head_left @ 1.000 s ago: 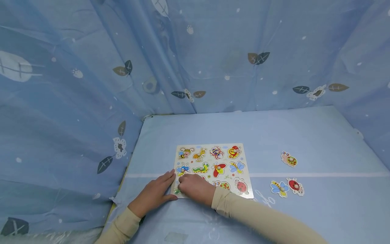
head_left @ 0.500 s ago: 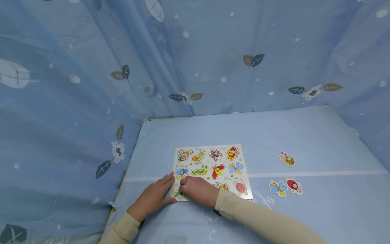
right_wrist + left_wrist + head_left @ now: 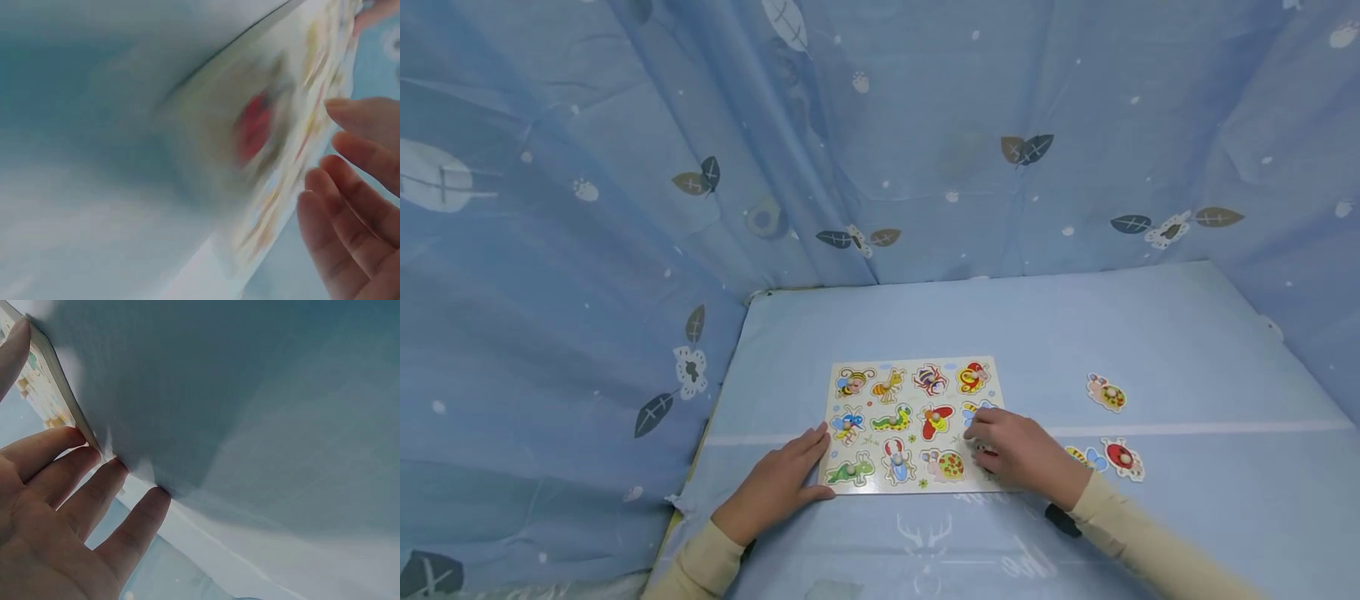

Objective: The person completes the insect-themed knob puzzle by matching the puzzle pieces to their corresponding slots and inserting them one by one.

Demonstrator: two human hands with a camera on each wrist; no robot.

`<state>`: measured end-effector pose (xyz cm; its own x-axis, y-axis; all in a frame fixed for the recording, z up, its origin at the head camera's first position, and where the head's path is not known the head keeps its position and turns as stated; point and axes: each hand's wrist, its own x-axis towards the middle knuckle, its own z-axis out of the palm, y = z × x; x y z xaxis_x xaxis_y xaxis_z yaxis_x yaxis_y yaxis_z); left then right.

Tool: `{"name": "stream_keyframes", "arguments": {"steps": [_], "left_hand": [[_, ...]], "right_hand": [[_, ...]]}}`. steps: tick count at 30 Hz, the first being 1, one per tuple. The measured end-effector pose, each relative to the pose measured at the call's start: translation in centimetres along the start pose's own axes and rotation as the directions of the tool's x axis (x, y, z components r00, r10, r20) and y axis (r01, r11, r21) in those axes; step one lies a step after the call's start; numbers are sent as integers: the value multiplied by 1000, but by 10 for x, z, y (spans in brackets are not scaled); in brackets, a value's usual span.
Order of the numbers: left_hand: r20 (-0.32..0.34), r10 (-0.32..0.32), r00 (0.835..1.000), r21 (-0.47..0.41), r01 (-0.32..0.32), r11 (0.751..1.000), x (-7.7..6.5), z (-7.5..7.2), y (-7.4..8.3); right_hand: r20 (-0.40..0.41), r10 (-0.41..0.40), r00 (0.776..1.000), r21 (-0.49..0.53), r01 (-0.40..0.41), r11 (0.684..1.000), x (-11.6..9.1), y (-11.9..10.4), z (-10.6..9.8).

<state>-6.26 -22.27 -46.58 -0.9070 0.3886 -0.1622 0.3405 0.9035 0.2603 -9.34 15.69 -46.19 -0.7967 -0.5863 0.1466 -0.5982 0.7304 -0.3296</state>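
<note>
A wooden peg puzzle board (image 3: 877, 479) printed with insects lies flat on the table. My left hand (image 3: 778, 482) rests at its left edge; in the left wrist view the fingertips (image 3: 80, 434) touch the board's side, fingers spread. A stag beetle piece (image 3: 898, 461) and a green grasshopper piece (image 3: 852, 472) with knobs sit in the board's front row. Over the board's right side hovers my right hand (image 3: 1022, 454), fingers loosely bent with nothing between them. It hides part of the ladybug picture (image 3: 255, 128), which shows blurred in the right wrist view.
Right of the board lie three loose pieces: a spotted bug (image 3: 1107, 392), a red ladybug (image 3: 1123, 458) and a blue-winged bee (image 3: 1086, 457), partly covered by my right hand. Blue curtains (image 3: 925, 150) hang behind and left of the cloth-covered table (image 3: 880, 321).
My right hand has left the stag beetle piece at the board's front left and moved right across the board, uncovering the front row. My left hand stays at the left edge.
</note>
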Motion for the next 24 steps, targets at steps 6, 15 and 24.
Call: {"name": "stream_keyframes", "arguments": {"steps": [6, 15, 24], "left_hand": [[19, -20, 1000, 5, 19, 1000, 0, -1, 2], [4, -22, 1000, 5, 22, 1000, 0, 1, 1], [11, -24, 1000, -2, 24, 1000, 1, 2, 1]], "right_hand": [[8, 169, 986, -54, -168, 984, -49, 39, -23], [80, 278, 957, -50, -275, 960, -90, 74, -35], [113, 304, 946, 14, -307, 952, -91, 80, -38]]}}
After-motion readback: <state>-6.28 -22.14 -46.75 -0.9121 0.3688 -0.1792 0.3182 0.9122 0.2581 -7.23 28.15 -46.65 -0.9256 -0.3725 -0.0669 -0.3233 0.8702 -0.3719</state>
